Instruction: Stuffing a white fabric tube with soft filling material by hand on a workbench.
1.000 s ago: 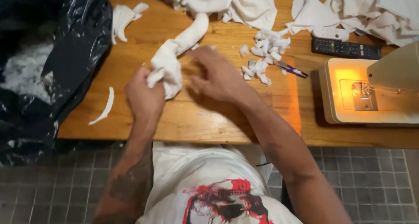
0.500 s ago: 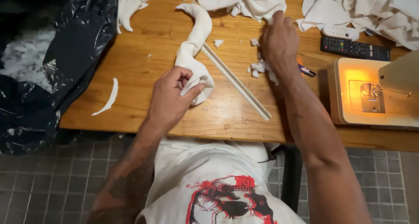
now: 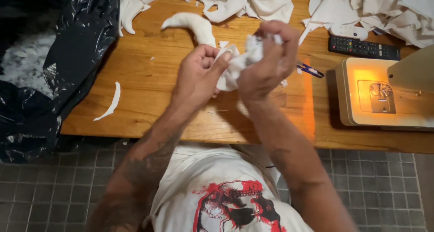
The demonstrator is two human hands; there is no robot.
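The left hand (image 3: pixel 199 76) pinches the open end of a white fabric tube (image 3: pixel 199 26) above the table (image 3: pixel 149 110), holding it steady (apparently for filling), while the right hand (image 3: pixel 266 62) clenches a wad of scraps (image 3: pixel 253 49) against that opening.

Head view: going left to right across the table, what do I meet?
Black plastic bag → thin white fabric strip → left hand → white stuffed fabric piece held in both hands → right hand → sewing machine.
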